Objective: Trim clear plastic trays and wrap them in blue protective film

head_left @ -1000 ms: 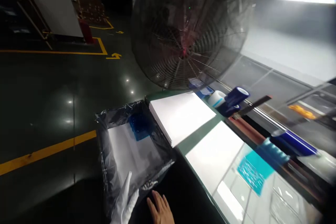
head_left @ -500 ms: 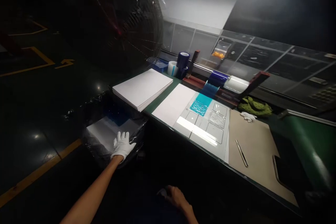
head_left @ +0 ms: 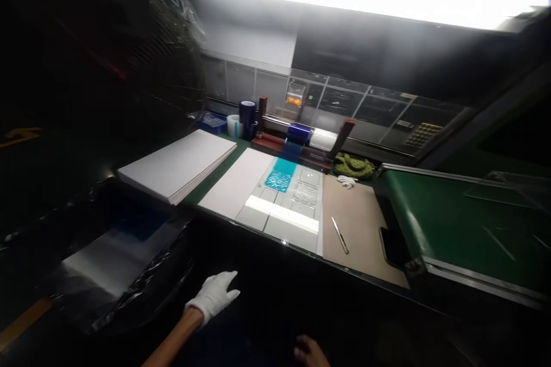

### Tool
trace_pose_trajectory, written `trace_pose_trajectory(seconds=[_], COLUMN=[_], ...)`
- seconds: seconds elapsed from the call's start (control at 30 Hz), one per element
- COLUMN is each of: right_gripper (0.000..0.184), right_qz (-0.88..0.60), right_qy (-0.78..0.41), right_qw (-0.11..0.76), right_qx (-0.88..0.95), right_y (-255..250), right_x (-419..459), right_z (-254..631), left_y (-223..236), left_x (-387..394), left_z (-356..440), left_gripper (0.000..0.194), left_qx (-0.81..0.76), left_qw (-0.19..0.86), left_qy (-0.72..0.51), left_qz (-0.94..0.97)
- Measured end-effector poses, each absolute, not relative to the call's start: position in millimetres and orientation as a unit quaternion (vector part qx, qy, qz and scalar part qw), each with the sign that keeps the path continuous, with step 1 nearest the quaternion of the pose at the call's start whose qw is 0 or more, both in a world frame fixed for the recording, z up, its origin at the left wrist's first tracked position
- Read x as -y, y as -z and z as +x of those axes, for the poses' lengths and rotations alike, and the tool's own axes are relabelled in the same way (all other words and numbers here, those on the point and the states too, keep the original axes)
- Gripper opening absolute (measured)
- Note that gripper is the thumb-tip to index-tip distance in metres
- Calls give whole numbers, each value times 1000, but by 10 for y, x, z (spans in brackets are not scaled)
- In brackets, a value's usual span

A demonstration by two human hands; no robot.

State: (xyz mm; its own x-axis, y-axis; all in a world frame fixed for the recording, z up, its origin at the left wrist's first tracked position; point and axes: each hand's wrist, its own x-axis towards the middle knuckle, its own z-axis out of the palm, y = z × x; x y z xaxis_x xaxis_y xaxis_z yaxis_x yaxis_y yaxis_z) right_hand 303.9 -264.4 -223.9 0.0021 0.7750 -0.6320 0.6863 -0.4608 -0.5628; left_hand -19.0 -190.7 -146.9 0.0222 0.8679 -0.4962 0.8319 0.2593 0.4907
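The left hand [head_left: 214, 295] wears a white glove. Its fingers are spread apart and it holds nothing. It hangs in the dark just in front of the near edge of the bench [head_left: 212, 188], close to a black plastic bag [head_left: 146, 266]. A white sheet [head_left: 105, 261] lies inside the bag, and a blue patch sits past it, too dark to make out. The right hand [head_left: 310, 351] is bare and shows only at the bottom of the view. It is so dark that I cannot tell if its fingers are spread or pressed together.

On the left end of the bench is a thick stack of white sheets [head_left: 177, 164]. Next to it lies one flat white sheet [head_left: 235, 183], and then a clear tray [head_left: 297, 223] with a teal film [head_left: 279, 176] on it. To the right is a brown mat [head_left: 355, 223] with a craft knife [head_left: 340, 235] on it. A black phone [head_left: 390, 246] lies at the mat's right edge. A small white glove [head_left: 346, 182] and a green cloth [head_left: 353, 166] sit near the mat's back edge. Blue tape rolls [head_left: 247, 113] stand by the back edge of the bench.
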Motion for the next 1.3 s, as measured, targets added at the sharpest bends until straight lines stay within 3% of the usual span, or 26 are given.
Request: trace_pose_trajectory(seconds=[0.1, 0.17, 0.3, 0.43, 0.57, 0.7, 0.83, 1.07, 1.3], right_gripper=[50, 48, 47, 46, 30, 15, 16, 24, 17], right_qz=[-690, -717, -799, -844, -851, -833, -819, -752, -756], right_qy=[-446, -361, -208, -159, -125, -113, -126, -217, -223], right_qw=[135, 168, 146, 110, 66, 57, 62, 216, 187], right_qx=[553, 572, 544, 500, 505, 539, 557, 584, 586], right_y=[1910, 1662, 1344, 1364, 1515, 1686, 1788, 1492, 1352], right_x=[2090, 1647, 818, 260, -27, -135, -134, -363, -816], right_z=[3219, 3369, 3735, 4040, 4151, 4182, 4256, 4318, 4239], left_y=[1257, 1156, 1078, 1092, 1086, 1088, 1127, 1226, 1262], left_x=[1724, 1639, 1400, 968, 474, 77, -129, -382, -1151], left_z=[-142, -72, 159, 477, 790, 980, 1049, 1215, 1563], left_gripper=[67, 67, 64, 65, 65, 59, 54, 52, 82], left_qx=[-680, -668, -638, -600, -579, -606, -612, -581, -510], left_qw=[385, 397, 426, 448, 474, 424, 375, 319, 253], left_qy=[-33, -37, -41, -54, -101, -112, -94, -72, -79], left_qz=[623, 629, 641, 661, 656, 664, 690, 746, 818])
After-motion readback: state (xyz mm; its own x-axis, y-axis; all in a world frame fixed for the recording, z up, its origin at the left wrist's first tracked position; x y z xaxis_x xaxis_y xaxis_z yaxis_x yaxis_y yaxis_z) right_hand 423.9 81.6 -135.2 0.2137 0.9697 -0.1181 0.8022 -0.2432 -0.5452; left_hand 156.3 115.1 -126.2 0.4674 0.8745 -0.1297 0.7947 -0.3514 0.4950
